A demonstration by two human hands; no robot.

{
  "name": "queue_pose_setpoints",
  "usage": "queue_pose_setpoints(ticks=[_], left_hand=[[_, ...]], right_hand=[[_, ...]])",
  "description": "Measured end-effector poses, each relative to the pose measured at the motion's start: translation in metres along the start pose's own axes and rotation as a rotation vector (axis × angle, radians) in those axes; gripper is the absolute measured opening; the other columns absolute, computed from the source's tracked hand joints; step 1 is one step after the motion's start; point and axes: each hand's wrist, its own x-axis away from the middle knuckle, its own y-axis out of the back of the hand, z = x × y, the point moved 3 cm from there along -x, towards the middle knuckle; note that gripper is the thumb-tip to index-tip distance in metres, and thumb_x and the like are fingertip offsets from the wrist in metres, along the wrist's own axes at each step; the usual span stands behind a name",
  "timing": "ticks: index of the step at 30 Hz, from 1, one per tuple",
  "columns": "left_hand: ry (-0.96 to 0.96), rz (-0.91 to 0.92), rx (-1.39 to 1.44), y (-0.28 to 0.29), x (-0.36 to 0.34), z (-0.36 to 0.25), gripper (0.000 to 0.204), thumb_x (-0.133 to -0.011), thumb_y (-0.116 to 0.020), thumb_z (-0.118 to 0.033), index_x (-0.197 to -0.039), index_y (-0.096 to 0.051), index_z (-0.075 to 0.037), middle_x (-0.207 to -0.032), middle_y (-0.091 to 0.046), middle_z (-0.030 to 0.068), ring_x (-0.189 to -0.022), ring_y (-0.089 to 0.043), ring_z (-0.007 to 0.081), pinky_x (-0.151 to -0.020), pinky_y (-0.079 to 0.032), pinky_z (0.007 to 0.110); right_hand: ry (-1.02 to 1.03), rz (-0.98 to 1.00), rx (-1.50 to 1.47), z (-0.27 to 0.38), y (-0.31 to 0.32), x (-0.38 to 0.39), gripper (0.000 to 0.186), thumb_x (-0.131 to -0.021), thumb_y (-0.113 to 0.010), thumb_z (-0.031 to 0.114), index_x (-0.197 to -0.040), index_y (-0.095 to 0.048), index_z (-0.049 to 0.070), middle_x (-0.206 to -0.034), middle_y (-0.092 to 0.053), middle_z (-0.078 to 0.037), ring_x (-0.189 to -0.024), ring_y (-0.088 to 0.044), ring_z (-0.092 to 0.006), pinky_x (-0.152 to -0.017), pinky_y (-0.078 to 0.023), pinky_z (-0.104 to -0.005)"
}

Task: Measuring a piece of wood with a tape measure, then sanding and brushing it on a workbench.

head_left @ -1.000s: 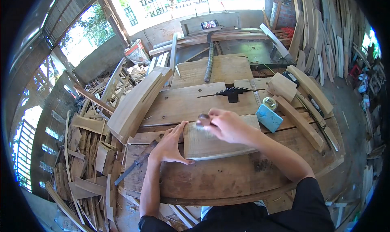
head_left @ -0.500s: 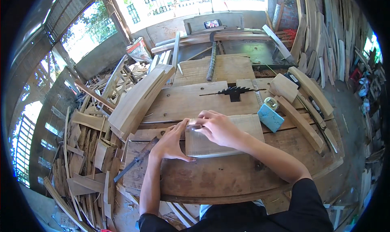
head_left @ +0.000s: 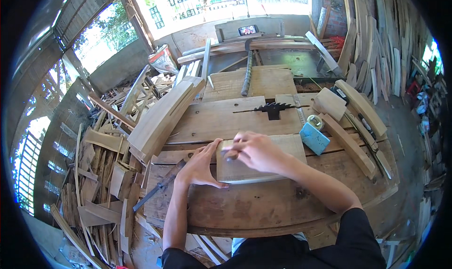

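Observation:
A thick, pale wooden board (head_left: 278, 167) lies flat on the workbench in front of me. My left hand (head_left: 201, 165) grips its left end, thumb at the near edge and fingers reaching toward the far edge. Over the left part of the board, my right hand (head_left: 258, 151) is closed round a small, blurred object with a rounded greyish-brown end (head_left: 230, 156); its kind cannot be made out. Beyond the board, a toothed circular saw blade (head_left: 273, 108) sticks up through a slot in the bench top (head_left: 212, 120).
To the right lie a light blue case (head_left: 314, 138), a tape roll (head_left: 314, 122) and wooden bars (head_left: 348, 144). A stack of thick planks (head_left: 162, 120) leans at the left. A long dark metal tool (head_left: 160, 185) rests by my left forearm. A wrapped-handle blade (head_left: 246, 73) lies farther back.
My right hand has shifted slightly right and down along the board, turning the small object in its fingers. The left hand keeps its hold on the board's end.

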Motion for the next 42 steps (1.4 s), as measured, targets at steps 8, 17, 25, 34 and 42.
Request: queue_pose_setpoints(ticks=[8,17,25,34,42], left_hand=[[-0.009,-0.007,-0.001,0.0,0.003,0.001,0.155,-0.047,-0.101,-0.059,-0.167,-0.021,0.0,-0.163,-0.044,0.0258,-0.152,-0.04,0.0463,-0.129,-0.03,0.051],[-0.005,0.003,0.007,0.002,0.0,0.001,0.154,-0.048,-0.101,-0.058,-0.167,-0.021,-0.002,-0.162,-0.045,0.0273,-0.152,-0.04,0.0461,-0.128,-0.029,0.052],[-0.003,-0.001,-0.005,0.001,0.001,-0.002,0.155,-0.048,-0.101,-0.058,-0.168,-0.02,-0.002,-0.16,-0.047,0.0279,-0.152,-0.04,0.0463,-0.129,-0.029,0.052],[-0.014,-0.018,0.026,0.0,0.002,0.001,0.153,-0.048,-0.101,-0.057,-0.168,-0.021,-0.005,-0.159,-0.048,0.0287,-0.152,-0.041,0.046,-0.129,-0.028,0.052],[-0.013,-0.021,0.016,0.0,0.001,-0.001,0.153,-0.049,-0.102,-0.057,-0.168,-0.022,-0.005,-0.159,-0.048,0.0281,-0.152,-0.041,0.0456,-0.129,-0.028,0.053]], right_hand=[[0.069,0.194,0.032,0.033,0.027,0.023,0.02,-0.094,-0.072,0.018,-0.111,-0.081,0.016,-0.1,-0.074,-0.009,-0.09,-0.073,-0.0313,-0.081,-0.057,-0.045],[-0.141,-0.075,0.353,-0.015,0.029,0.012,0.019,-0.096,-0.071,0.018,-0.112,-0.082,0.018,-0.098,-0.078,-0.008,-0.083,-0.074,-0.0313,-0.077,-0.059,-0.0437],[-0.088,0.277,0.108,0.021,0.049,0.035,0.021,-0.095,-0.073,0.023,-0.111,-0.084,0.019,-0.091,-0.078,-0.015,-0.086,-0.074,-0.0368,-0.081,-0.059,-0.0471],[-0.271,0.261,0.18,0.011,0.063,0.028,0.016,-0.093,-0.076,0.028,-0.099,-0.081,0.014,-0.086,-0.077,-0.014,-0.083,-0.074,-0.0377,-0.078,-0.059,-0.0486],[-0.291,0.245,0.157,-0.008,0.071,0.027,0.022,-0.094,-0.077,0.03,-0.097,-0.079,0.009,-0.083,-0.075,-0.017,-0.08,-0.074,-0.0377,-0.075,-0.059,-0.0488]])
